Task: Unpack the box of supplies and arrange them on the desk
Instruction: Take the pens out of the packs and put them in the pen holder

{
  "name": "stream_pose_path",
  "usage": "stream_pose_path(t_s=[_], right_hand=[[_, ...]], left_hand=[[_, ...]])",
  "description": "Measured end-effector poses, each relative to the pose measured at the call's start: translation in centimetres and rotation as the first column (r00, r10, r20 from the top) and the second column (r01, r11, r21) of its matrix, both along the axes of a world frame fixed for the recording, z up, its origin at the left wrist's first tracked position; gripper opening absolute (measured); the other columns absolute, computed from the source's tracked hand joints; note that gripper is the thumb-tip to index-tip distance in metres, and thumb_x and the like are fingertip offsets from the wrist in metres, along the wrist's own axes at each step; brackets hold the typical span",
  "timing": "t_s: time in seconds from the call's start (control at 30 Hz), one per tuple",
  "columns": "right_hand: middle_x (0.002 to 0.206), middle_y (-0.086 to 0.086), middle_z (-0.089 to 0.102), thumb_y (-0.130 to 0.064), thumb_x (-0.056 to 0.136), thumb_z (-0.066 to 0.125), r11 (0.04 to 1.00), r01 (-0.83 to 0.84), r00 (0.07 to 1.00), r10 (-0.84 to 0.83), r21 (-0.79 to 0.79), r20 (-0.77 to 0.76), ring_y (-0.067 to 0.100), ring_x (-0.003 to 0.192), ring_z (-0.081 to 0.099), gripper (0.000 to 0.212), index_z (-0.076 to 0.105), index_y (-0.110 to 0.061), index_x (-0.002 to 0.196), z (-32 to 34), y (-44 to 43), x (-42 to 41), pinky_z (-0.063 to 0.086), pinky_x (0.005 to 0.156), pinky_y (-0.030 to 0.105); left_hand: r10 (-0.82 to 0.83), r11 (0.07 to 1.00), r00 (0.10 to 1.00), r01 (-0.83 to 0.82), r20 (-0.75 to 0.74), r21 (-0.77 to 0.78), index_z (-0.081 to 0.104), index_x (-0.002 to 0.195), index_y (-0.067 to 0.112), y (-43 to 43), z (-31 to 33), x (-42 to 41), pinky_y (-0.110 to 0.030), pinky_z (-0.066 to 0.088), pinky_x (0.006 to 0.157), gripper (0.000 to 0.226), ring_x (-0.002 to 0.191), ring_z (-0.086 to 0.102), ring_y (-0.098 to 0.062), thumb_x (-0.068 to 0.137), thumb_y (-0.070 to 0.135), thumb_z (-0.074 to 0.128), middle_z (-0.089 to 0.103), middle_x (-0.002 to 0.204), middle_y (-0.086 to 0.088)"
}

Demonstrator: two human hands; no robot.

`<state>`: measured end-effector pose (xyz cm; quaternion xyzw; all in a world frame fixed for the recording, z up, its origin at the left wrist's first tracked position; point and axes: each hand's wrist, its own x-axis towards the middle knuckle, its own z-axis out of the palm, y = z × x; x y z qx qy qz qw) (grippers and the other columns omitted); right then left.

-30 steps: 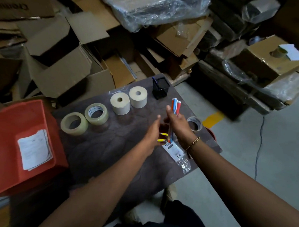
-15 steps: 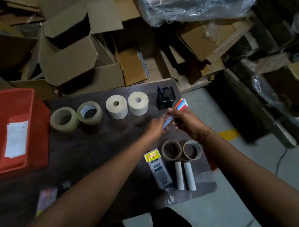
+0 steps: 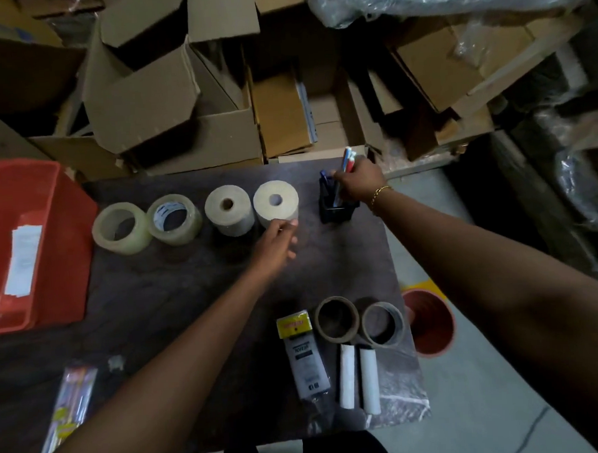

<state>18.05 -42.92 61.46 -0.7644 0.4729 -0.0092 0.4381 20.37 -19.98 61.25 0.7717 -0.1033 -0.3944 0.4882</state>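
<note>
Two white tubes (image 3: 347, 376) are lying near the front edge of the bench (image 3: 156, 284), beside a yellow-topped packet (image 3: 305, 354) and two cardboard rings (image 3: 335, 298). Farther out, the left hand (image 3: 277, 239) is hovering with loosely curled fingers, holding nothing, just beside a cream roll (image 3: 276, 203). Farthest, the right hand (image 3: 360, 177) is gripping the pens (image 3: 348, 157) in a bundle right above the black pen holder (image 3: 336, 209).

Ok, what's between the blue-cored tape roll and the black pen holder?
Two cream rolls stand there side by side, then bare desk, per the head view.
</note>
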Motion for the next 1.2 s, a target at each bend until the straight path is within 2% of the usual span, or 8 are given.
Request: stream_pose_path(t_s=[0.23,0.43,0.6,0.73,0.83,0.93,1.07,1.2], right_hand=[[0.093,0.011,0.068,-0.033,0.078,0.081,0.990,-0.141,0.971,0.136,-0.013,-0.197,0.024,0.085,0.067,0.037,0.066,-0.009,0.101,0.6,-0.5,0.5,0.059,0.072,0.035],[0.082,0.016,0.069,-0.016,0.091,0.066,0.984,0.048,0.998,-0.055,0.169,0.035,0.018,0.053,0.066,0.014,0.060,-0.009,0.080,3.0,-1.0,-1.4,0.052,0.044,0.024],[0.077,0.011,0.067,-0.032,0.088,0.065,0.994,0.099,0.979,-0.105,0.046,0.175,0.022,0.062,0.064,0.018,0.059,-0.022,0.074,3.7,3.3,-3.1,0.056,0.053,0.032],[0.066,0.002,0.058,-0.016,0.096,0.051,0.960,-0.009,0.971,-0.058,0.279,0.232,0.016,0.052,0.053,0.013,0.060,-0.015,0.087,3.0,11.3,-3.5,0.040,0.039,0.019],[0.069,0.004,0.064,-0.013,0.096,0.052,0.925,-0.156,0.982,0.106,0.346,0.158,0.018,0.050,0.059,0.017,0.060,-0.016,0.082,1.2,19.0,-3.1,0.042,0.038,0.018],[0.080,0.003,0.067,-0.017,0.098,0.052,0.852,-0.238,0.971,0.225,0.466,0.084,0.013,0.055,0.063,0.016,0.060,-0.021,0.085,-0.9,27.9,-2.2,0.048,0.045,0.020],[0.084,0.002,0.064,-0.011,0.097,0.053,0.679,-0.323,0.920,0.388,0.659,0.051,0.014,0.070,0.064,0.016,0.061,-0.021,0.087,-4.9,39.8,-1.0,0.055,0.068,0.033],[0.082,0.004,0.062,-0.006,0.094,0.055,0.585,-0.285,0.917,0.398,0.759,0.038,0.015,0.068,0.061,0.017,0.063,-0.019,0.085,-6.9,49.8,-0.3,0.050,0.050,0.024]], left_hand=[[-0.020,1.000,1.000,0.020,-0.002,0.006,0.055,0.102,0.026,0.3,-0.2,0.8,-0.030,0.042,0.065,0.018,0.068,0.058,-0.016,0.098,0.042,0.047,0.064,0.095,-0.003],[-0.069,0.998,0.998,0.069,-0.014,0.001,0.056,0.111,0.016,1.2,0.4,1.2,-0.026,0.039,0.060,0.021,0.070,0.056,-0.018,0.096,0.030,0.054,0.063,0.094,-0.003],[-0.081,0.996,0.997,0.081,-0.010,0.039,0.059,0.104,0.014,5.1,0.2,2.2,-0.026,0.038,0.060,0.014,0.067,0.056,-0.015,0.096,0.025,0.054,0.064,0.091,-0.003],[-0.046,0.994,0.999,0.045,0.011,0.096,0.057,0.098,0.013,11.5,-0.7,3.5,-0.020,0.040,0.049,0.006,0.063,0.054,-0.012,0.097,0.018,0.054,0.062,0.088,-0.006],[0.010,0.993,0.999,-0.013,0.032,0.121,0.056,0.086,0.012,18.3,-1.9,4.6,-0.006,0.036,0.040,0.011,0.061,0.049,-0.008,0.097,0.012,0.055,0.058,0.075,-0.004],[0.015,0.986,0.997,-0.028,0.078,0.166,0.055,0.071,0.019,26.7,-3.9,5.9,-0.018,0.042,0.055,0.025,0.063,0.049,-0.010,0.094,0.008,0.059,0.056,0.067,0.000],[0.097,0.950,0.985,-0.135,0.146,0.281,0.067,0.078,0.016,38.2,-6.0,6.9,-0.027,0.042,0.073,0.012,0.074,0.057,-0.012,0.089,0.011,0.064,0.066,0.077,-0.003],[0.267,0.859,0.934,-0.342,0.237,0.381,0.073,0.073,0.020,46.6,-7.9,6.6,-0.033,0.052,0.074,0.016,0.079,0.067,-0.023,0.076,0.032,0.063,0.074,0.083,-0.007]])
